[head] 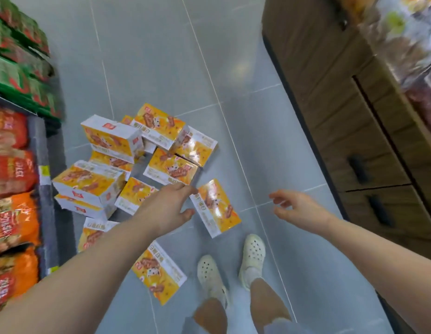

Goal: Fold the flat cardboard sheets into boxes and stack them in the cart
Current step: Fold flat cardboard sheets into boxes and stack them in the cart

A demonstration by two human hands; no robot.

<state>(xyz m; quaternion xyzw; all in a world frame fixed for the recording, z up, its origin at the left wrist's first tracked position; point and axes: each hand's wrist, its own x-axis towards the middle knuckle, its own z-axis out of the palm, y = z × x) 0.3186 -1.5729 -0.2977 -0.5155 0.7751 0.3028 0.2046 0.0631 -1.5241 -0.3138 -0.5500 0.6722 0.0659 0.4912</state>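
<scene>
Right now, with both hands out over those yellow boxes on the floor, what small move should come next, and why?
Probably close the left hand on the yellow box beside it. Its fingers and thumb are spread at that box's edge without curling round it, and the right hand hangs open with nothing in it, so it could then steady the other end. No cart shows in this view.

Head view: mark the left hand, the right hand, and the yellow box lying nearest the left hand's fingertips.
left hand (169,209), head view, back of the hand.
right hand (297,208), head view, middle of the hand.
yellow box (218,208), head view, printed top face.
</scene>
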